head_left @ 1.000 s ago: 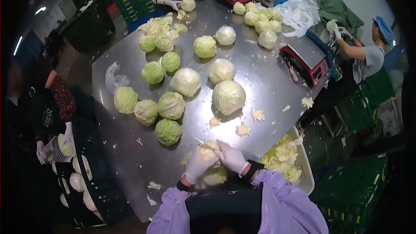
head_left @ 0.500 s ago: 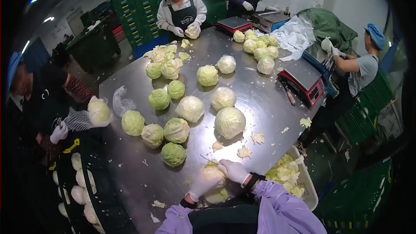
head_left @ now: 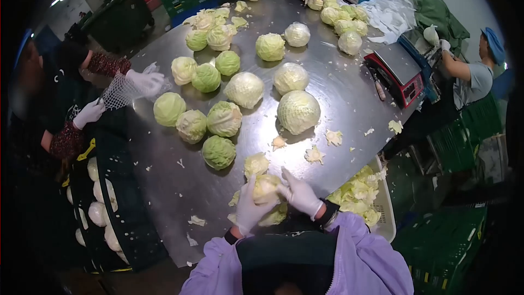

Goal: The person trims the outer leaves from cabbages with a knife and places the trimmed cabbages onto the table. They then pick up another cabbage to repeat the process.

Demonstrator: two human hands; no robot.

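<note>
A trimmed pale cabbage [head_left: 267, 187] is at the near edge of the steel table, between my two gloved hands. My left hand [head_left: 252, 207] is wrapped round its left side. My right hand [head_left: 301, 195] touches the right side, its fingers stretched out and apart; no tool shows in it. Just beyond the cabbage lies a loose pale leaf piece [head_left: 256, 165]. More leaves [head_left: 274, 216] show beneath, partly hidden by my left hand. A green cabbage [head_left: 219, 152] and a large net-wrapped cabbage [head_left: 298, 112] sit farther off.
Several more cabbages [head_left: 224, 119] stand across the steel table [head_left: 180, 202]. A white basket [head_left: 388, 213] of leaves is at my right, a dark crate [head_left: 131, 207] of wrapped cabbages at left. Beyond are a red scale [head_left: 401, 71], a knife [head_left: 380, 90] and co-workers.
My view has tilted downward. My right hand's fingers have spread, and a leaf piece now lies beyond my cabbage. The left co-worker's cabbage is on the table, and a far co-worker's hand reaches the back pile.
</note>
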